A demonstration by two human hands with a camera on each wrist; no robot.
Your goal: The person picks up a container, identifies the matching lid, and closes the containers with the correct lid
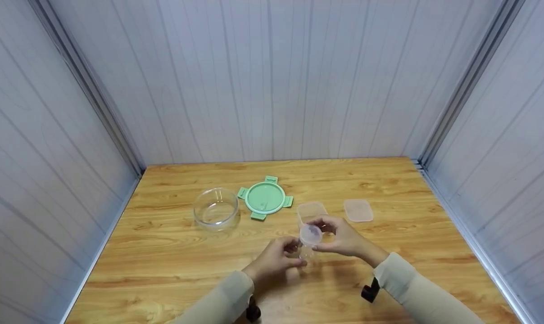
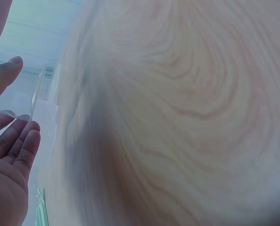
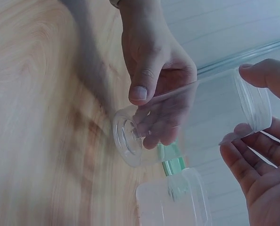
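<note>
A clear plastic jar [image 1: 306, 254] with a translucent round lid [image 1: 311, 235] is between my two hands, close over the wooden table. My left hand [image 1: 276, 258] grips the jar's lower body, thumb on the near side and fingers behind it. At the top, my right hand [image 1: 344, 238] holds the lid, its thumb and fingers around the rim. The right wrist view shows the jar [image 3: 203, 113] tapering toward a wider ringed foot, with the lid [image 3: 261, 106] seated over its mouth. In the left wrist view, the left hand [image 2: 10, 165] curls around the clear wall.
Just behind the jar stands a translucent square container [image 1: 311, 208], partly hidden by the right hand. Its matching flat lid [image 1: 358, 210] lies to the right. Farther left are a green round lid [image 1: 266, 198] with clip tabs and a round glass bowl [image 1: 216, 223]. Pale panels surround the table.
</note>
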